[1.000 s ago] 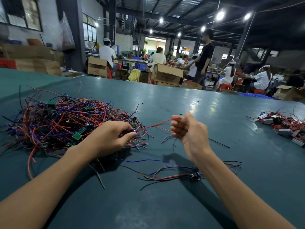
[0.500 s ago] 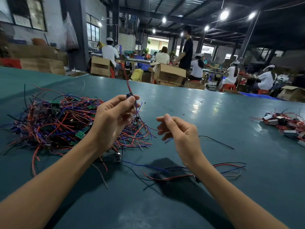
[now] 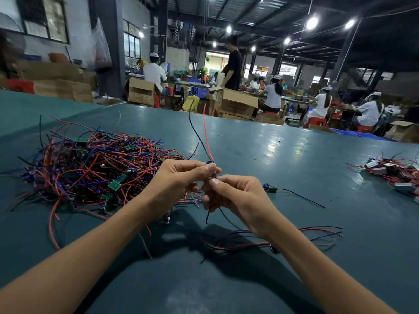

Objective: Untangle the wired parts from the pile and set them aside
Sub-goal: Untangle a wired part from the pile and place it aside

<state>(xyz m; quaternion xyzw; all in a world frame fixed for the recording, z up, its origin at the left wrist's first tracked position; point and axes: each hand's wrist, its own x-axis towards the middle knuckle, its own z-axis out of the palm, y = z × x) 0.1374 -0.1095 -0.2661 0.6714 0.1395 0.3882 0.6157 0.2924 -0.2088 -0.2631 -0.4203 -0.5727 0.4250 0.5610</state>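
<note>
Right now the part (image 3: 210, 164), a small blue piece with wires, is held clear of the table (image 3: 294, 155) at the centre of the view, where both hands meet. The left hand (image 3: 179, 180) pinches its body between thumb and forefinger. The right hand (image 3: 238, 196), just below at five o'clock, pinches the dark lead (image 3: 208, 211) that hangs from it and trails toward six o'clock. From the body a red wire (image 3: 205, 132) and a black wire (image 3: 195, 130) rise side by side toward twelve o'clock, so the part's long axis runs nearly upright, twelve to six, between the two grips. Whether any strand links it to the pile (image 3: 95, 168) I cannot tell. That pile lies on the table at nine o'clock from the hands, its edge just beside the left hand. So the left hand is nearer the tangle and the right is nearer the freed pieces: a bundle (image 3: 260, 242) of red, black and blue wires lies at five o'clock under the right wrist, a green board (image 3: 271, 189) with a long black wire lies just beside the right hand at three o'clock, and a heap (image 3: 390, 173) sits far out at three o'clock. My guess is that the coming move carries the part rightward, away from nine o'clock.
</note>
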